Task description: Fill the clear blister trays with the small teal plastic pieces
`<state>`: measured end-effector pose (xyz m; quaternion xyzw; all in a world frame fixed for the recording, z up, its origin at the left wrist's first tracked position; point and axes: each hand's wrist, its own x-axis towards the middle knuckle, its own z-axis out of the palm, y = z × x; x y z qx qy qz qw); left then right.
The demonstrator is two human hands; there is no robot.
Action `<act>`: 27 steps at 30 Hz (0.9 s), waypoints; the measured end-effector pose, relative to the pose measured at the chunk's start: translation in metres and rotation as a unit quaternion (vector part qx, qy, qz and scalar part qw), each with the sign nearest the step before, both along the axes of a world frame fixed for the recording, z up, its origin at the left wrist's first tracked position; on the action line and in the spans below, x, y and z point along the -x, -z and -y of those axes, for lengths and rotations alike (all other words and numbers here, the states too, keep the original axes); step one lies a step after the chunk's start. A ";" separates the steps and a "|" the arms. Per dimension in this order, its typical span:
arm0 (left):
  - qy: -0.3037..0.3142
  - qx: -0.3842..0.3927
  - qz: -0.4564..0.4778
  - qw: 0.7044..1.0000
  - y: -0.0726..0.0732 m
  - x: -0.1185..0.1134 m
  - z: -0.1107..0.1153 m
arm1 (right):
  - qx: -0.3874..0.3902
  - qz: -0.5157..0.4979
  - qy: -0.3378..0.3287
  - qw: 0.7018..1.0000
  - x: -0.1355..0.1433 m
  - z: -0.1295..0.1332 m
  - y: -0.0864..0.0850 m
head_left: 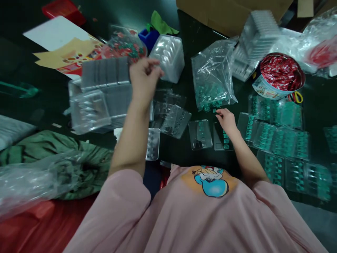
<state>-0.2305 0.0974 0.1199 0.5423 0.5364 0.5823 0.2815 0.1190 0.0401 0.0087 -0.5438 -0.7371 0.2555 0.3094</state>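
Dark table [173,151] under trays [195,133], bag [213,66], tin [267,88]

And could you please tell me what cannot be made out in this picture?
Left hand: blurred in the head view; any hold is unclear.
Right hand: too small in the head view to tell its hold.
Green pieces: number veiled by the wrinkled clear bag, head view.
Cardboard: cut off by the head view's top edge.
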 end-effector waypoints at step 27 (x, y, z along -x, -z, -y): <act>0.137 0.346 0.398 0.839 0.097 -0.142 0.159 | 0.056 -0.120 -0.137 0.982 0.040 0.069 -0.027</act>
